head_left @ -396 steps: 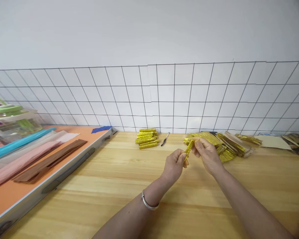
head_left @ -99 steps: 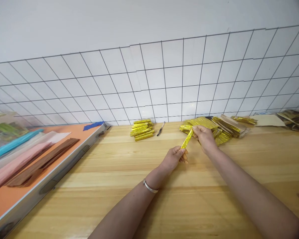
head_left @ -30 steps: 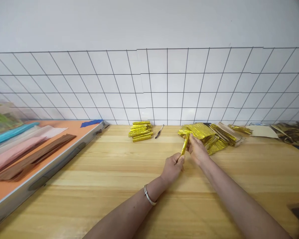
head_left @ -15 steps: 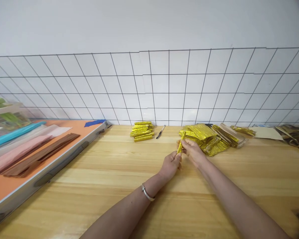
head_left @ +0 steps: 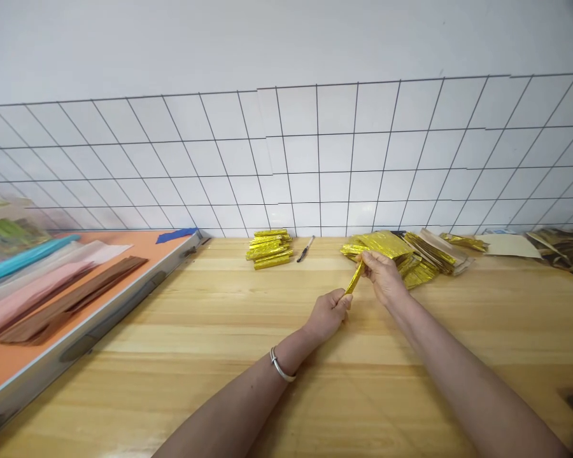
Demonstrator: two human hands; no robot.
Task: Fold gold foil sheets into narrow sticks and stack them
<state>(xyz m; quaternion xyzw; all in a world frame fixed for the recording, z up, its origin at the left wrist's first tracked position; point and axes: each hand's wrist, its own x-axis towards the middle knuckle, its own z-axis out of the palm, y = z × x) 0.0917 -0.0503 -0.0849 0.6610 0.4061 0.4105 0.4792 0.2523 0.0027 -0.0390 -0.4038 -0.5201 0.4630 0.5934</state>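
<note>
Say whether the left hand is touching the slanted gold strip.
Touching: the head view shows the left hand gripping the near end of the slanted gold strip between thumb and fingers.

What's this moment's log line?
left hand: grips shiny gold foil strip by lower end; right hand: pinches upper end; slim dark-tipped pen: on wooden table

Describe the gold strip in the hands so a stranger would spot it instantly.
Start at the wooden table below the gridded wall, then find the left hand, the one with the silver bangle. Between it and the right hand slants one narrow, shiny gold strip. Unlike the pieces in the gold stack and the looser gold pile, it alone is held in both hands.
</note>
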